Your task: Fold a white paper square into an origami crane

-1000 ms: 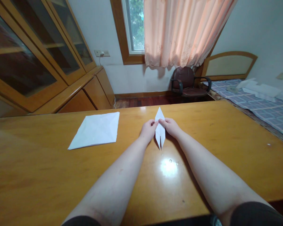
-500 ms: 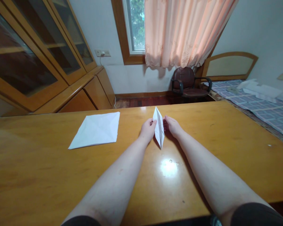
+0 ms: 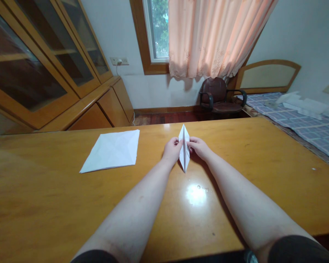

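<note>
A narrow, pointed piece of folded white paper (image 3: 184,153) sits at the middle of the wooden table (image 3: 57,204), its long axis running away from me. My left hand (image 3: 171,151) pinches its left edge and my right hand (image 3: 199,147) pinches its right edge, fingertips meeting near the paper's middle. Both forearms stretch across the tabletop towards it. The paper looks creased along its length, with sharp tips at the far and near ends.
A creased white paper square (image 3: 112,150) lies flat to the left of my hands. Beyond the table stand a wooden glass-door cabinet (image 3: 44,73), a dark armchair (image 3: 220,95) under a curtained window, and a bed (image 3: 304,117) at the right.
The folded paper was flat with two split lower tips; a flap was turned over, and it now looks narrower with a single lower tip. Both hands stayed pinching it.
</note>
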A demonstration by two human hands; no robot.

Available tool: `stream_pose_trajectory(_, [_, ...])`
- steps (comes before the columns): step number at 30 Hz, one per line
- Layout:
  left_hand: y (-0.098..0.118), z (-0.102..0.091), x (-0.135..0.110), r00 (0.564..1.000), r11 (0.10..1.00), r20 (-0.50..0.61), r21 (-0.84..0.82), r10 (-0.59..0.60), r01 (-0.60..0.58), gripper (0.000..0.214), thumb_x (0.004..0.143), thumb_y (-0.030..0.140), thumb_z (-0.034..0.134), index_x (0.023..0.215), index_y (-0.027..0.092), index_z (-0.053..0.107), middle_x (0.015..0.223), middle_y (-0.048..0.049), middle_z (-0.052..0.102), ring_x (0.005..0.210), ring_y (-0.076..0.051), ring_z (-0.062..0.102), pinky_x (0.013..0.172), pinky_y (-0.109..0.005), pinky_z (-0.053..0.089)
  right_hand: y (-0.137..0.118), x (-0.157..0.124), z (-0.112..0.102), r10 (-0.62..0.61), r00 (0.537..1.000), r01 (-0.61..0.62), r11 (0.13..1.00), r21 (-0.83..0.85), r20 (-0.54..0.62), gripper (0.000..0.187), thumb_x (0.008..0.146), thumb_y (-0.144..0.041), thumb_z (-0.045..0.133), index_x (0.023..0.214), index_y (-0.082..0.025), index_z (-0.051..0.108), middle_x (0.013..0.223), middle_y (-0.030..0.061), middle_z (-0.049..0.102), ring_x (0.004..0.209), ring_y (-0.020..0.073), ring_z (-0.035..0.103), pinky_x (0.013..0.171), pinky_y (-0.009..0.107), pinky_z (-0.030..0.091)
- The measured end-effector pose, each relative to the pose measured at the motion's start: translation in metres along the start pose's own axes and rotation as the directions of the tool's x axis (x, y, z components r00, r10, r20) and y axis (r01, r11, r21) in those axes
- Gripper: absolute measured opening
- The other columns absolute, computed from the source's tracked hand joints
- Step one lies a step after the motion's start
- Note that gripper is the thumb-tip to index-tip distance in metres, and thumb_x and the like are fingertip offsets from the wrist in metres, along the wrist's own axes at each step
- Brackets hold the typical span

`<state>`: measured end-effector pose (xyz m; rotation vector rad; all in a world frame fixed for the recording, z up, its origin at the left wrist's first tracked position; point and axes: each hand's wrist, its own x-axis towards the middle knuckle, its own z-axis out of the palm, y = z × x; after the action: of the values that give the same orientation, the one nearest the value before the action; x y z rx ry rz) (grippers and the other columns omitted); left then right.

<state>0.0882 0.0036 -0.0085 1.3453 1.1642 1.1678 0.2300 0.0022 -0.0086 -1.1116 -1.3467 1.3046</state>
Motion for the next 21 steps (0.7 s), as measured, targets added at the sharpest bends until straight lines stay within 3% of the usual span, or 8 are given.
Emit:
stream_pose_trajectory(8, [-0.0092,0.0005,0.0029,0.995,0.999,0.086,0.002,0.041,-0.042,0.025,0.076,0.031,0.066,0.095,0.015,0.063,0.092,-0.0085,0.070,0.083,-0.020,0.065,0.074,-0.030,0.049,-0.0050,-0.0024,0.0030,0.012,1.000,-0.012,1.000,-0.009,0.002,0.026,0.063,-0.041,0.068,0.066,-0.017,0.059,0.045,-0.0054,0.045,0.043,0.0084,0.037,0.046,0.024,0.027])
stream_pose_trajectory(13, [-0.0079,0.0019,0.0023,0.998,1.000,0.064,-0.006,0.002,-0.002,0.022,0.073,0.029,0.070,0.089,0.015,0.063,0.088,-0.0082,0.071,0.080,-0.021,0.065,0.072,-0.031,0.050,-0.0008,-0.0006,0.0019,0.037,0.999,-0.037,0.998,0.048,-0.002,0.022,0.065,-0.040,0.064,0.068,-0.018,0.060,0.047,-0.0045,0.046,0.044,0.0090,0.038,0.045,0.024,0.028])
stream_pose_trajectory(16, [-0.0073,0.0018,0.0018,0.998,1.000,0.070,-0.010,-0.002,0.002,0.020,0.074,0.028,0.068,0.089,0.015,0.063,0.087,-0.0080,0.071,0.077,-0.020,0.065,0.069,-0.030,0.050,0.0018,0.0005,0.0011,0.039,0.999,-0.040,0.995,0.093,0.008,0.032,0.070,-0.049,0.057,0.060,-0.019,0.054,0.048,-0.0025,0.047,0.044,0.0101,0.041,0.045,0.025,0.030])
stream_pose_trajectory(21, [-0.0085,0.0002,0.0027,1.000,0.999,0.027,0.043,0.002,-0.003,0.018,0.074,0.028,0.067,0.086,0.016,0.064,0.082,-0.0059,0.070,0.073,-0.019,0.064,0.064,-0.027,0.048,0.0021,0.0004,-0.0003,0.018,1.000,-0.018,1.000,-0.017,0.002,0.036,0.065,-0.052,0.068,0.064,-0.018,0.056,0.048,-0.0042,0.046,0.044,0.0091,0.039,0.045,0.024,0.029])
